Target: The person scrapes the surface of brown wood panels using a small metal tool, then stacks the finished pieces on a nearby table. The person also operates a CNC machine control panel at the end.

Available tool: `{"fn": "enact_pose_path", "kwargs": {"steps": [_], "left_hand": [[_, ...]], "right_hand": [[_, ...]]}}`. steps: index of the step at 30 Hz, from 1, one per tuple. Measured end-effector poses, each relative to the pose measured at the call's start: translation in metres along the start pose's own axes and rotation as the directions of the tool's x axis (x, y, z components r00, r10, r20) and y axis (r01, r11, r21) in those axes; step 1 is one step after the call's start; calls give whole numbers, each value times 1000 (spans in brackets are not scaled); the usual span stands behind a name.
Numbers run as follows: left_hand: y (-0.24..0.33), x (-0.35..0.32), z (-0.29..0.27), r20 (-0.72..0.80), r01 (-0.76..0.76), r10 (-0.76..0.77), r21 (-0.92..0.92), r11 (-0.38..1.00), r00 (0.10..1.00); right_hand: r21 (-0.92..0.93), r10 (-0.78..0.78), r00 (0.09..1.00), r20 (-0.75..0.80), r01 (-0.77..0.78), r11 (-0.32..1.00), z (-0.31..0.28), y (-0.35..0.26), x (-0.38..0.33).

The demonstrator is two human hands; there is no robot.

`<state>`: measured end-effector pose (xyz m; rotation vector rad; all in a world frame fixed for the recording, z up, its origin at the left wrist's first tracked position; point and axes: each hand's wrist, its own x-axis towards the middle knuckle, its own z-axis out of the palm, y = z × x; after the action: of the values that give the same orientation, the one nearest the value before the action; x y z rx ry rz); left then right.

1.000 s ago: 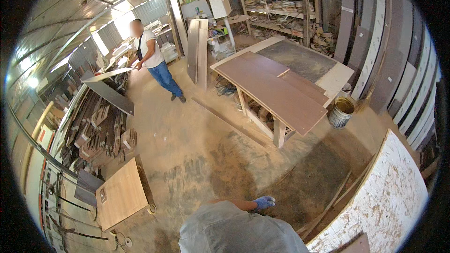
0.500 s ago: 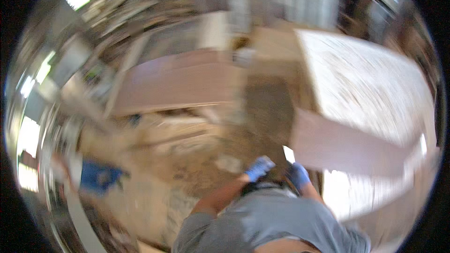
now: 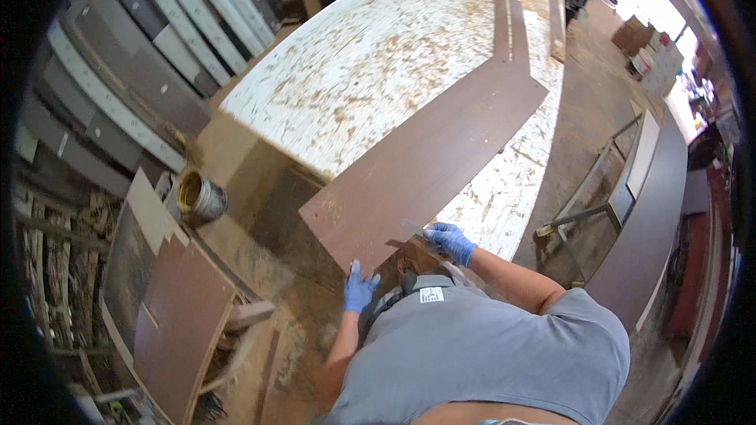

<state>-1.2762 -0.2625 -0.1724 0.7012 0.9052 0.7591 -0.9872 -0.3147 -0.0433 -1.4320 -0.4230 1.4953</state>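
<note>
A long brown board [image 3: 425,161] lies slantwise over a white, brown-stained work surface [image 3: 346,79], its near end jutting out toward me. My left hand [image 3: 359,290], in a blue glove, is at the board's near corner with thumb and fingers apart. A fingertip meets the edge there; the palm side is hidden. In my right hand [image 3: 450,242], also blue-gloved, is a flat thin blade like a putty knife [image 3: 412,227]. It is held just over the board's near right edge and casts a shadow on the board.
An open paint can [image 3: 201,197] stands at left, near stacked brown panels [image 3: 181,323]. More boards lean at the far left [image 3: 126,63]. Narrow brown strips [image 3: 508,27] lie at the board's far end. To the right are a metal frame [image 3: 587,216] and a dark panel [image 3: 646,228].
My view has swung right, from the floor and panels to the white work surface. My left hand has come to the board's corner; my right hand still holds the blade, now at the board.
</note>
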Motion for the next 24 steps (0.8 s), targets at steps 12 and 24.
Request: {"fn": "enact_pose_path", "kwargs": {"steps": [12, 24], "left_hand": [[78, -96, -36, -368, 57, -192, -347, 936, 910], [66, -99, -119, -577, -288, -74, -510, 811, 813]], "right_hand": [[-503, -312, 932, -184, 184, 845, -48, -47, 20], [-967, -636, 757, 150, 246, 65, 7, -14, 37]]}}
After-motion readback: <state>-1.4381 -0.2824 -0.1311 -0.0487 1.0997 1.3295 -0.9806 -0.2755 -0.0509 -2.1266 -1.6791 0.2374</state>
